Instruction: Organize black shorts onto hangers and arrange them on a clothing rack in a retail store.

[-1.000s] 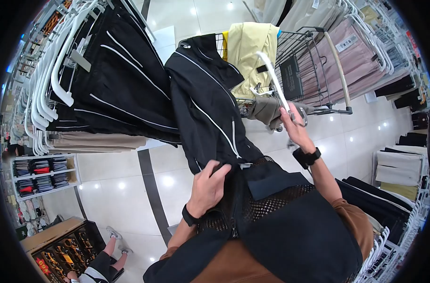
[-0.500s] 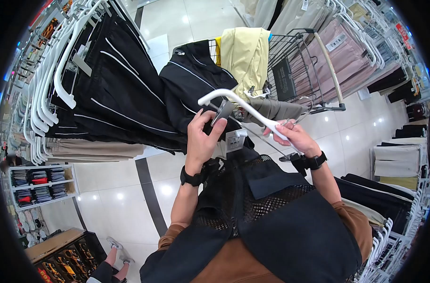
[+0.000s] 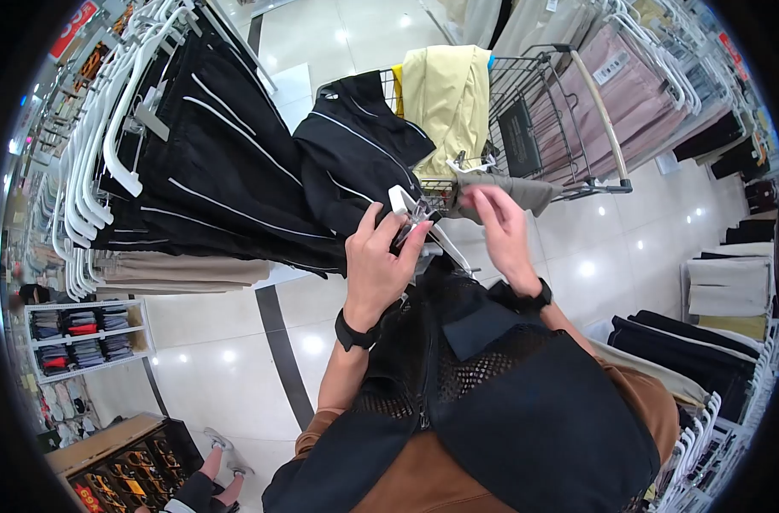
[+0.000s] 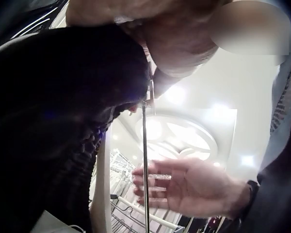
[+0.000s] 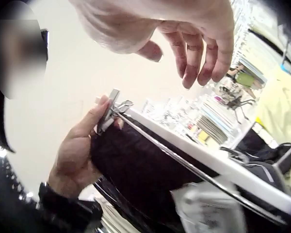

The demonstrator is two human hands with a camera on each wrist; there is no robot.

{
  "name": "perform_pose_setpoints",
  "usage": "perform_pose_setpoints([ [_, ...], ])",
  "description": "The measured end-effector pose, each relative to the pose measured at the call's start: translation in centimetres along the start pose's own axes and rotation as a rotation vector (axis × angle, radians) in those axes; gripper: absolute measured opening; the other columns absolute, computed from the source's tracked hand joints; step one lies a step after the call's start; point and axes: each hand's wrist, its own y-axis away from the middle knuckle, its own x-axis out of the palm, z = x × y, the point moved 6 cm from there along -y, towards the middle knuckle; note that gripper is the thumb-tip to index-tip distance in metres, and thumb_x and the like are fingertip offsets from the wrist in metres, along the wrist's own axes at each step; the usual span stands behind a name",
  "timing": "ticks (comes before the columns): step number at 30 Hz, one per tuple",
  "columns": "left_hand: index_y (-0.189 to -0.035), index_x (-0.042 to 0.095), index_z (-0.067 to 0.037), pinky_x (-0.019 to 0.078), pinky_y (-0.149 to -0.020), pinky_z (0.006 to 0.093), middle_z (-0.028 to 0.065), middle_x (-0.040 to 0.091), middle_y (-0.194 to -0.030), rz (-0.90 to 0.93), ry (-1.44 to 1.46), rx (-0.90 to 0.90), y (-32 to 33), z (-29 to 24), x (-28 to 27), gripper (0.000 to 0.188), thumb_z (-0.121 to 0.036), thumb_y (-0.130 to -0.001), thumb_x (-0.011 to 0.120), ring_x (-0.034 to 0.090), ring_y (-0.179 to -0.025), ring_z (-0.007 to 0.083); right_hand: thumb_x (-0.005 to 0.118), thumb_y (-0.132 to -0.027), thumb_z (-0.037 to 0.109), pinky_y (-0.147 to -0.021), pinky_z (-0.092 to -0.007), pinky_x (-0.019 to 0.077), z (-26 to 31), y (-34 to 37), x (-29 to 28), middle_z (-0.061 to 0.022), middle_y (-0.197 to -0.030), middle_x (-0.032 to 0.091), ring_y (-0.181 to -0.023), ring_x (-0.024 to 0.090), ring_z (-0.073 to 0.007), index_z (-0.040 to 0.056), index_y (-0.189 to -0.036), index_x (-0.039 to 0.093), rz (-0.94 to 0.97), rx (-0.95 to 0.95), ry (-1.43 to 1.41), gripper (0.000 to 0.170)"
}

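My left hand (image 3: 381, 265) pinches a metal clip (image 5: 111, 109) at one end of a white hanger (image 5: 262, 187), together with the waist of black trousers (image 5: 136, 155). Gathered elastic shows along the waist in the left wrist view. A thin metal rod (image 4: 145, 165) runs along the hanger, and a pale tag (image 5: 208, 208) hangs by the trousers. Off to the right, my right hand (image 3: 505, 235) is raised, apart from the hanger, its fingers loosely bent and holding nothing.
Beyond my hands stands a wire shopping cart (image 3: 569, 120) with pale yellow trousers (image 3: 449, 94) and a grey-brown garment (image 3: 526, 195) over it. Black trousers with white piping (image 3: 227, 162) hang on a rack at left. Pink trousers (image 3: 577, 111) hang at right. A person's legs (image 3: 223, 470) show lower left.
My right hand first held the white hanger out to the right, brought it over to my left hand, then let go and drew back. My left hand has moved from the trousers' waist to the clip.
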Motion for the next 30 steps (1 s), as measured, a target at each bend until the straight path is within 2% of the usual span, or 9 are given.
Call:
perform_pose_setpoints([
  [4,-0.084,0.06,0.005,0.0392,-0.053,0.0305,0.0126,0.054,-0.078,0.036,0.067,0.011,0.3,-1.4,0.7,0.021,-0.011,-0.08,0.073,0.051,-0.059,0.0237,0.036,-0.104,0.032,-0.073,-0.0221,0.0423,2.8,-2.0,6.0,-0.0032,-0.091,0.062,-0.081,0.055,-0.008,-0.0016,-0.102,0.061,0.364,-0.133,-0.19,0.042],
  [8,-0.088,0.06,0.005,0.041,-0.056,0.0302,0.0129,0.054,-0.079,0.029,0.084,-0.057,0.7,-1.2,-0.2,0.017,-0.007,-0.081,0.07,0.054,-0.062,0.0243,0.041,-0.102,0.036,-0.055,-0.0288,0.0364,4.2,-2.3,7.1,-0.0001,-0.064,0.051,-0.06,0.044,-0.0102,-0.001,-0.079,0.056,0.177,-0.196,-0.111,0.046],
  [11,-0.096,0.062,0.003,0.0481,-0.082,0.0431,0.0209,0.064,-0.094,0.112,0.071,-0.059,1.2,-1.8,-0.8,0.019,-0.01,-0.083,0.066,0.061,-0.08,0.041,0.034,-0.103,0.043,-0.051,-0.0254,0.0329,3.6,-3.0,6.7,0.0016,-0.059,0.048,-0.054,0.041,-0.0068,0.0014,-0.073,0.056,0.078,-0.2,-0.102,0.056],
  [15,-0.109,0.058,0.001,0.038,-0.102,0.0331,0.0175,0.064,-0.1,0.14,0.109,-0.124,2.3,-1.5,-1.1,0.023,-0.001,-0.086,0.058,0.063,-0.093,0.0335,0.029,-0.103,0.05,-0.048,-0.0214,0.0285,3.3,-5.2,6.3,0.0034,-0.057,0.047,-0.052,0.038,-0.003,0.0047,-0.073,0.058,0.061,-0.162,-0.152,0.062],
  [18,-0.117,0.053,0.002,0.0499,-0.082,0.0327,0.0167,0.064,-0.103,-0.126,0.129,-0.045,2.0,-2.6,-2.0,0.03,0.002,-0.087,0.057,0.066,-0.092,0.0303,0.03,-0.102,0.052,-0.049,-0.0213,0.0286,4.2,-5.8,6.1,0.004,-0.057,0.047,-0.053,0.038,-0.0029,0.0041,-0.071,0.058,0.089,-0.123,-0.186,0.064],
  [20,-0.121,0.049,0.001,0.0498,-0.084,0.0296,0.0148,0.065,-0.106,-0.046,0.361,-0.282,3.0,-1.2,-1.4,0.036,0.003,-0.087,0.059,0.067,-0.096,0.0233,0.03,-0.102,0.052,-0.049,-0.0219,0.0282,4.3,-6.4,6.3,0.0038,-0.057,0.046,-0.052,0.038,-0.0034,0.0036,-0.067,0.057,0.156,-0.174,-0.067,0.066],
  [22,-0.115,0.053,0.002,0.0498,-0.084,0.0278,0.0148,0.067,-0.1,-0.174,0.285,-0.257,3.4,-0.2,-1.5,0.032,0.003,-0.085,0.064,0.068,-0.094,0.0213,0.035,-0.102,0.05,-0.05,-0.0282,0.0348,4.7,-6.7,6.1,-0.0018,-0.052,0.047,-0.052,0.043,-0.0103,-0.001,-0.06,0.055,0.111,-0.223,-0.059,0.069],
  [23,-0.107,0.057,0.004,0.0477,-0.079,0.0213,0.0093,0.069,-0.092,-0.168,0.171,-0.206,3.4,-0.3,-1.6,0.026,0.005,-0.083,0.068,0.064,-0.086,0.0109,0.035,-0.102,0.049,-0.05,-0.0295,0.0349,5.0,-6.8,5.8,-0.0031,-0.051,0.046,-0.05,0.044,-0.0121,-0.0015,-0.06,0.055,0.1,-0.23,-0.053,0.069],
  [30,-0.094,0.064,0.005,0.0479,-0.072,0.0202,0.0057,0.07,-0.085,-0.233,0.24,-0.25,3.5,-0.3,-1.1,0.017,0.003,-0.08,0.073,0.063,-0.077,0.0075,0.033,-0.103,0.041,-0.047,-0.0326,0.0346,6.2,-6.2,5.0,-0.0069,-0.047,0.044,-0.044,0.045,-0.0186,-0.0023,-0.059,0.05,0.023,-0.414,-0.013,0.064],
])
